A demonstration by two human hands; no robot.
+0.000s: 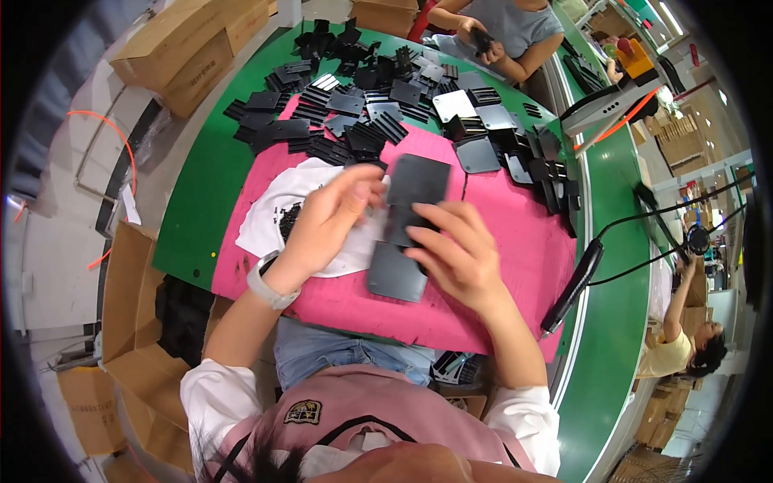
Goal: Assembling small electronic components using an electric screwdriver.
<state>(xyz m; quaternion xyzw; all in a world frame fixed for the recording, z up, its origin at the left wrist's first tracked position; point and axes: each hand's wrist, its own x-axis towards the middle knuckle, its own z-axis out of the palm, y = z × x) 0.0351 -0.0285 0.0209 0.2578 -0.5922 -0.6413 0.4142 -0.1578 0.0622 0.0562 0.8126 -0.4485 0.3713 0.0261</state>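
Note:
In my right hand [463, 249] is a long black plate piece [397, 271], made of flat panels joined end to end. My fingers grip its right edge, and the piece is somewhat blurred. Just left of its upper part is my left hand [326, 221], fingers curled together and their tips smeared; whatever they may hold is too small to make out. Beneath the left hand lies a white cloth [278, 193] bearing a small heap of tiny black parts [288, 219], partly covered by that hand. A pink mat [515, 266] lies under all this.
Many black plates and slotted brackets [346, 103] are piled along the far side of the green table [189, 217]. A black powered screwdriver [573, 290] hangs on a cable at right. Open cardboard boxes [133, 298] stand at left. Across the table, another person's hands [483, 48] hold a black part.

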